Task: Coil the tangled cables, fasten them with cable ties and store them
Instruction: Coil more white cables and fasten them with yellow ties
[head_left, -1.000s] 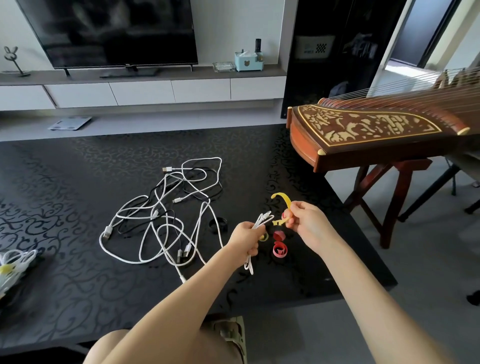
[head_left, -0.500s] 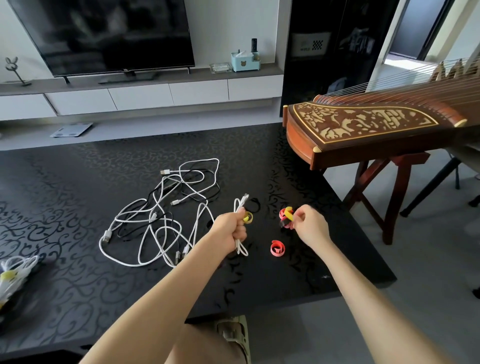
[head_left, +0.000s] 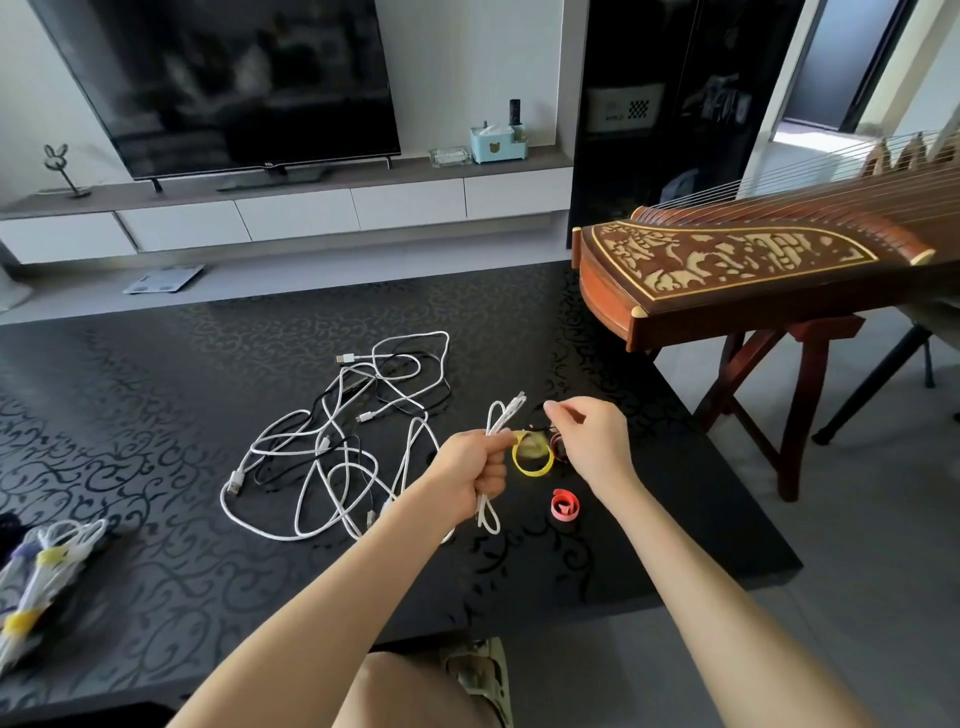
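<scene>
**Head view.** The left hand (head_left: 475, 467) is clamped around a folded white charging cable (head_left: 500, 418). The plug ends point up and the loops hang below the fist, just above the black patterned table (head_left: 156, 389) near its right edge. A yellow strap-type cable tie (head_left: 532, 473), curled into an open ring, sits against the left thumb. The right hand (head_left: 592, 441) has thumb and forefinger pinched together, apparently on a thin black tie (head_left: 535, 420) just beyond the yellow ring. The contact is too small to confirm.

**Step in hand (judged): fastening the folded cable.**
- Keep the left grip firm at mid-length so the folds do not slip.
- Work with one tie only.
- Pass the tie round the bundle beside the fist.
- Draw it snug and press the free end flat.

**Surroundings.**
- A rolled pink-red tie (head_left: 564, 505) lies nearer the near edge, and a dark red tie (head_left: 560, 448) lies under the right hand.
- The tangle of white and black cables (head_left: 337, 441) occupies the table's middle, just beside the left hand. Its strands run close to the left forearm and could snag the hanging loops.
- Tied cable bundles (head_left: 47, 566) rest at the left edge.
- A carved wooden zither (head_left: 727, 270) overhangs the far right corner, well apart from both hands.
</scene>
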